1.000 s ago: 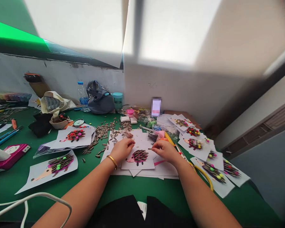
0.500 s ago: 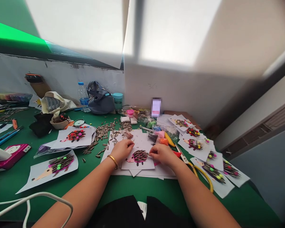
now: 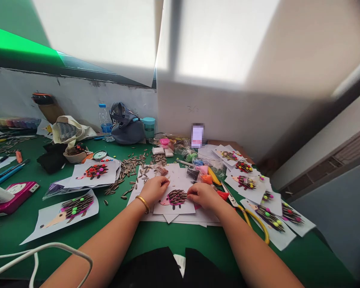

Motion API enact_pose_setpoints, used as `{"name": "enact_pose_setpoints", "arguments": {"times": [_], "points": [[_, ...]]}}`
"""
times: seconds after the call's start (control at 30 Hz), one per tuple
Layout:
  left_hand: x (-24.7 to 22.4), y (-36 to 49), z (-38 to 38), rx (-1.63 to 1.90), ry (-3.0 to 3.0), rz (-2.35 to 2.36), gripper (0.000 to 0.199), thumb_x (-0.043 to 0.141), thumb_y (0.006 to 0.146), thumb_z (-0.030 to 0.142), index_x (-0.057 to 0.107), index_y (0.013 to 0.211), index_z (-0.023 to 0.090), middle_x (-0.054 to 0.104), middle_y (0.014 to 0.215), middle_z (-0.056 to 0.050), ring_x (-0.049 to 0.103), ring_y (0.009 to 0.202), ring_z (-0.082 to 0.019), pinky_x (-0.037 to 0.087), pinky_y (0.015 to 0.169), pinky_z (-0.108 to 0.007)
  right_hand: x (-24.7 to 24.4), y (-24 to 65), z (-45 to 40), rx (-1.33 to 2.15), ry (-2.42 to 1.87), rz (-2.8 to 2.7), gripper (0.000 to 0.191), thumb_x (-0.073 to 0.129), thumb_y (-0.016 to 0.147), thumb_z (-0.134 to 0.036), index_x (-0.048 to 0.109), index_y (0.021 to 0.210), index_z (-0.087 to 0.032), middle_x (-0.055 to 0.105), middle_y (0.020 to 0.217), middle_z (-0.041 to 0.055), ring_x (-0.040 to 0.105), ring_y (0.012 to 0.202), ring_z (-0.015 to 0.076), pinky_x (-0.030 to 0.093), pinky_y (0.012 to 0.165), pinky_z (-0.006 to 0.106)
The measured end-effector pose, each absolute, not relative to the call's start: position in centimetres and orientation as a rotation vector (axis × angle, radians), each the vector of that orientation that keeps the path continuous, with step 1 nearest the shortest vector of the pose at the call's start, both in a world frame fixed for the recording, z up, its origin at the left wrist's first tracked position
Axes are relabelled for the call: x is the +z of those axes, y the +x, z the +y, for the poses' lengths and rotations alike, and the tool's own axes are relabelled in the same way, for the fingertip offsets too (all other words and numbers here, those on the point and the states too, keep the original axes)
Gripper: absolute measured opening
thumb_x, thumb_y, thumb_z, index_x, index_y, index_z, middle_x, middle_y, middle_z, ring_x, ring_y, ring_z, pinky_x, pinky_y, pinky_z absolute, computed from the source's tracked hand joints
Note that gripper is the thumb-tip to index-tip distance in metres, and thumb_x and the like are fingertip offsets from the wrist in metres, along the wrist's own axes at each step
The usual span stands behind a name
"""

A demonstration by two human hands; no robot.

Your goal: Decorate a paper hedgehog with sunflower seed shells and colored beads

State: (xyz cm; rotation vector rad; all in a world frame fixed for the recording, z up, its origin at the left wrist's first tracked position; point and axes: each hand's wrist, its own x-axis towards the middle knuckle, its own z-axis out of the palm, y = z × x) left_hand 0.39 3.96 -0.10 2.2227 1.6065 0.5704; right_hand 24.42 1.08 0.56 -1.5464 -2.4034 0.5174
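Observation:
A white card with a pink-faced hedgehog (image 3: 177, 198) lies in front of me, its back covered with striped sunflower seeds. At the card's upper left rests my left hand (image 3: 156, 190), a gold bangle on the wrist. Its fingers are closed together, and whatever they might hold is hidden. My right hand (image 3: 203, 195) is at the hedgehog's rear, thumb and fingers pinched close to the seeds; anything between them is too small to name. More white sheets (image 3: 208, 218) lie under the card. Loose sunflower seeds (image 3: 129, 168) are spread beyond my left hand.
Finished-looking hedgehog cards lie on the right (image 3: 270, 218) and left (image 3: 73, 210). Yellow-handled scissors (image 3: 255, 218) sit beside my right forearm. Bagged coloured clay (image 3: 204, 172) is beyond my right hand. A bottle (image 3: 105, 124), a grey bag (image 3: 127, 128) and a phone (image 3: 197, 136) stand at the back.
My right hand has shifted very slightly to the left, against the hedgehog's rear. The left hand and the card stay in place.

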Motion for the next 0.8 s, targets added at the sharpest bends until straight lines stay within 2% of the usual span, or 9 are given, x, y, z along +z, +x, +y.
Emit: {"name": "enact_pose_setpoints", "arguments": {"times": [0.2, 0.43, 0.8], "points": [[-0.05, 0.36, 3.94, 0.561, 2.214, 1.606, 0.024, 0.049, 0.086, 0.032, 0.071, 0.095, 0.025, 0.073, 0.1, -0.003, 0.065, 0.092, -0.02, 0.045, 0.077, -0.028, 0.51, 24.81, 0.97, 0.532, -1.482, -2.385, 0.013, 0.061, 0.082, -0.025, 0.073, 0.088, -0.024, 0.071, 0.087, 0.0005, 0.061, 0.079, 0.0154, 0.04, 0.066, 0.024], [-0.11, 0.41, 3.97, 0.563, 2.214, 1.608, 0.024, 0.049, 0.086, 0.033, 0.071, 0.095, 0.025, 0.072, 0.1, -0.003, 0.064, 0.092, -0.02, 0.045, 0.077, -0.028, 0.11, 24.66, 1.16, 0.365, -1.296, -2.511, 0.013, 0.062, 0.083, -0.019, 0.073, 0.089, -0.023, 0.07, 0.087, 0.0018, 0.061, 0.083, 0.0154, 0.041, 0.073, 0.024], [0.19, 0.49, 3.83, 0.556, 2.193, 1.629, 0.025, 0.05, 0.086, 0.033, 0.071, 0.095, 0.025, 0.073, 0.101, -0.003, 0.064, 0.095, -0.021, 0.046, 0.079, -0.028, 0.21, 24.02, 0.83, 0.327, -1.3, -2.567, 0.013, 0.061, 0.084, -0.022, 0.073, 0.089, -0.022, 0.07, 0.086, 0.0034, 0.061, 0.085, 0.0173, 0.041, 0.075, 0.026]]}}
